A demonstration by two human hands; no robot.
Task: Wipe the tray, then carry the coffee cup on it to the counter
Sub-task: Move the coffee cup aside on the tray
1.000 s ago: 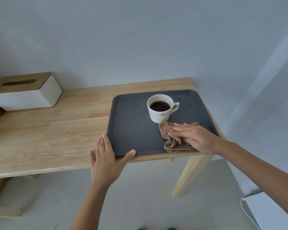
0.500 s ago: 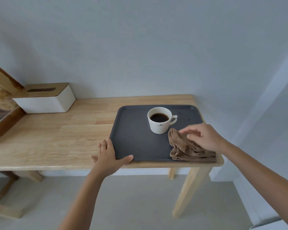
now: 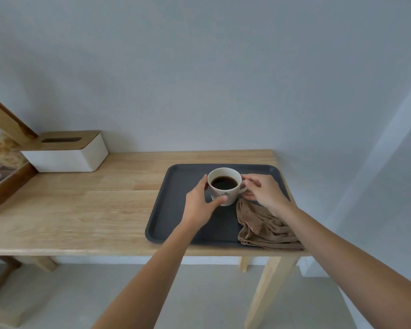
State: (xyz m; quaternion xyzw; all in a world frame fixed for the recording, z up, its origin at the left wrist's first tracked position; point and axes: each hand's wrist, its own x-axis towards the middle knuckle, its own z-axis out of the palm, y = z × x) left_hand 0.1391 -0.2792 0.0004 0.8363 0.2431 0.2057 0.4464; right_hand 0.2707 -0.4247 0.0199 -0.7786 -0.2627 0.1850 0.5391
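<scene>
Place: I'd call it a room in a home.
Table: I see plain light wood on slanted legs, pushed against a bare pale wall.
Tissue box: white with a wooden lid, left of frame.
Frame: wooden, leaning at the far left edge.
Tray: dark, with a cup of coffee and a brown cloth, centre right.
Floor: pale and bare, bottom.
</scene>
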